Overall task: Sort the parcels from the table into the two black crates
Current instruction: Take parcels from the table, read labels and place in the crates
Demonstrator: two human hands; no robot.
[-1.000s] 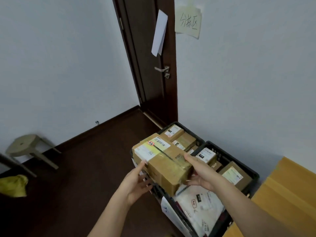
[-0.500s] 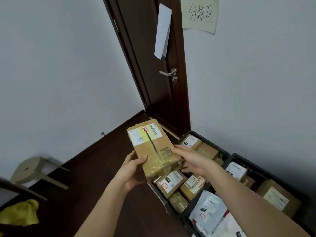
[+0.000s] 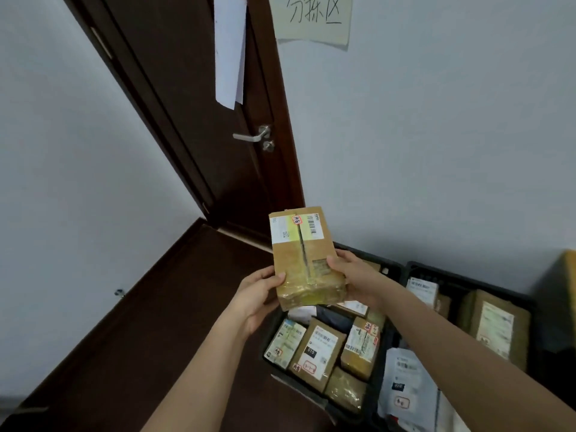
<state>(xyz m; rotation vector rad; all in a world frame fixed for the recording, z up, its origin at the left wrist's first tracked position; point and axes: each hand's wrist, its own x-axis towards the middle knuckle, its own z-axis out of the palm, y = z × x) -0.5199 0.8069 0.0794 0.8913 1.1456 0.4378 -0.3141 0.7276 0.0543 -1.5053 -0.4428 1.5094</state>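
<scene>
The dark door [image 3: 199, 98] and white wall fill more of the view than a second ago, and the stool seen then is gone from view. Two black crates are seen on the floor by the wall: the left crate [image 3: 270, 325] packed with labelled cartons, the right crate [image 3: 414, 269] with cartons and white mailers. The taped cardboard parcel [image 3: 304, 257] is now held upright above the left crate, label end up, where earlier it was tilted low over it. It is gripped at its lower end from both sides: left hand [image 3: 257, 299] with thumb on the front, right hand [image 3: 358, 277] with fingers curled round the edge.
</scene>
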